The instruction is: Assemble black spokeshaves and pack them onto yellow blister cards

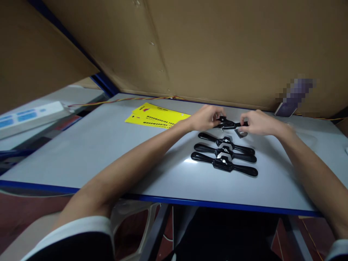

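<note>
Both my hands hold one black two-handled spokeshave (227,124) just above the grey table (108,145). My left hand (207,117) is closed on its left handle, and my right hand (258,122) is closed on its right handle. A small dark metal blade (240,133) lies on the table just under my right hand. Three more black spokeshaves (225,151) lie side by side in a row right in front of my hands.
Yellow printed cards (156,116) lie at the back left of the table. A red-yellow wire (122,99) runs along the back edge below a cardboard wall (217,47). A white power strip (29,114) sits off to the left. The table's blue front edge (190,201) is near me.
</note>
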Available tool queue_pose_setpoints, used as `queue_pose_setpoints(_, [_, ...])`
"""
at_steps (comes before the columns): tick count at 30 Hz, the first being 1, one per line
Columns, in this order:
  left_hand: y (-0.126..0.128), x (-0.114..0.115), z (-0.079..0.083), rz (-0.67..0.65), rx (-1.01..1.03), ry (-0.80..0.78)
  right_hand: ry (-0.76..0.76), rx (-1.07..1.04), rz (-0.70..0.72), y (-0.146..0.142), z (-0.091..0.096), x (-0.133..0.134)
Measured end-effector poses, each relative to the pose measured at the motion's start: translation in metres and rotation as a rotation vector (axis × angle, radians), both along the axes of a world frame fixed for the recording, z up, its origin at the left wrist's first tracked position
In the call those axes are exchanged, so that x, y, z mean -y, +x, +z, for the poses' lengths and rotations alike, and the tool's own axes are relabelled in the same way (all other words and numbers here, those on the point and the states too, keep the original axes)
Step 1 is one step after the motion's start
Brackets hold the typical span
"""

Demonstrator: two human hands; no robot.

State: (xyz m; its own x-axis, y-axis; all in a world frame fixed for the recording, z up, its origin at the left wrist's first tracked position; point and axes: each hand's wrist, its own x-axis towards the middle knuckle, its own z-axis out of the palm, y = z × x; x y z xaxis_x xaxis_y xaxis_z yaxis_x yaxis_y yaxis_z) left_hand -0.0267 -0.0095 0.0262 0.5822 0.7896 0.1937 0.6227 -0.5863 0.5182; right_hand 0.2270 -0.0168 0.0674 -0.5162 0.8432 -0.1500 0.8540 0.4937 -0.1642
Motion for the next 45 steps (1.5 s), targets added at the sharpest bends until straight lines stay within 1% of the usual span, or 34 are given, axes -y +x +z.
queue_pose_setpoints(2, [0.008, 0.000, -0.009, 0.026, 0.068, -0.013, -0.054, 0.091, 0.013, 0.005, -0.007, -0.005])
queue_pose_setpoints(4, [0.015, -0.001, -0.017, 0.058, 0.118, -0.024, -0.084, 0.131, 0.026, 0.008, -0.013, -0.008])
queue_pose_setpoints(7, [0.021, -0.002, -0.027, 0.120, 0.146, 0.003, -0.120, 0.135, 0.012, 0.008, -0.016, -0.011])
queue_pose_setpoints(10, [0.022, -0.003, -0.032, 0.157, 0.151, 0.035, -0.150, 0.118, -0.004, 0.007, -0.018, -0.014])
queue_pose_setpoints(13, [0.019, -0.004, -0.033, 0.145, 0.147, 0.029, -0.178, 0.099, -0.002, 0.010, -0.021, -0.019])
queue_pose_setpoints(16, [0.014, -0.008, -0.032, 0.152, 0.198, -0.032, -0.191, 0.105, -0.017, 0.016, -0.024, -0.024])
queue_pose_setpoints(19, [0.008, -0.013, -0.032, 0.231, 0.382, -0.157, -0.207, 0.121, -0.072, 0.022, -0.023, -0.025])
queue_pose_setpoints(22, [0.006, -0.016, -0.033, 0.332, 0.565, -0.263, -0.246, 0.095, -0.061, 0.023, -0.020, -0.022])
queue_pose_setpoints(26, [0.012, -0.010, -0.029, 0.434, 0.639, -0.336, -0.268, 0.036, 0.002, 0.018, -0.016, -0.016])
queue_pose_setpoints(28, [0.018, -0.005, -0.027, 0.436, 0.672, -0.337, -0.253, -0.033, 0.049, 0.014, -0.015, -0.014])
queue_pose_setpoints(30, [0.024, 0.000, -0.026, 0.435, 0.719, -0.324, -0.180, -0.183, 0.066, 0.010, -0.015, -0.013])
queue_pose_setpoints(33, [0.029, 0.004, -0.028, 0.465, 0.781, -0.335, 0.007, -0.459, 0.013, 0.003, -0.020, -0.017])
queue_pose_setpoints(36, [0.029, 0.002, -0.030, 0.458, 0.815, -0.354, 0.125, -0.604, -0.044, -0.004, -0.030, -0.022])
queue_pose_setpoints(40, [0.022, -0.007, -0.037, 0.461, 0.823, -0.318, 0.148, -0.676, -0.072, -0.011, -0.044, -0.028])
queue_pose_setpoints(43, [0.020, -0.011, -0.039, 0.506, 0.843, -0.294, 0.137, -0.707, -0.060, -0.014, -0.049, -0.029])
queue_pose_setpoints(45, [0.021, -0.010, -0.038, 0.515, 0.887, -0.288, 0.126, -0.708, -0.047, -0.015, -0.050, -0.030])
